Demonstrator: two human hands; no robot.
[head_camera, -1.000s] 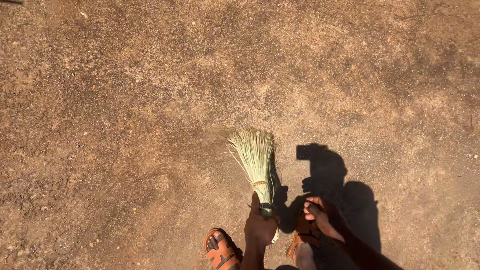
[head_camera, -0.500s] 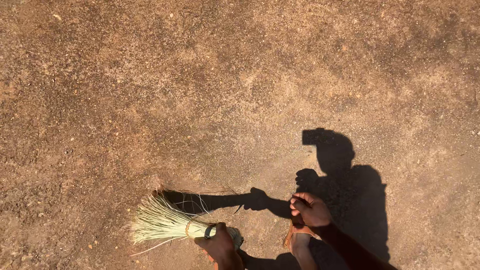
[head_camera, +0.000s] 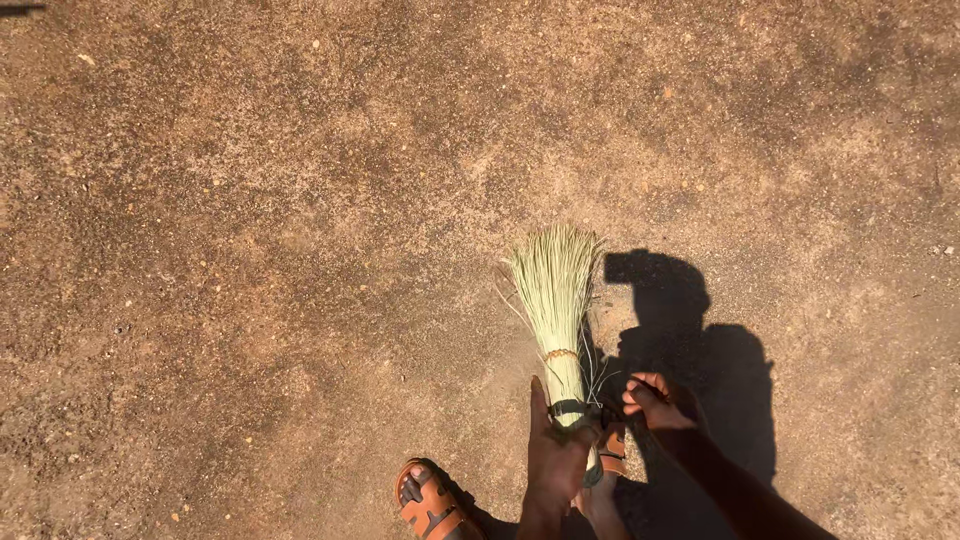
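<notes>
My left hand (head_camera: 553, 462) grips the bound handle of a short pale-green straw broom (head_camera: 555, 290). The broom points away from me, its fanned bristle tips touching the brown dirt ground (head_camera: 300, 250). A tan band and a dark band wrap the bundle near my grip. My right hand (head_camera: 655, 400) hovers just right of the broom handle with its fingers curled in and nothing visible in it. Its arm comes in from the lower right.
My feet wear orange-brown sandals: one (head_camera: 428, 503) left of the broom hand, the other (head_camera: 612, 452) partly hidden behind the handle. My dark shadow (head_camera: 690, 330) falls on the ground to the right. Small pebbles lie scattered over the packed dirt.
The broom swung out low to the left half a second ago and has come back, bristles pointing forward again. My right hand stayed curled beside it.
</notes>
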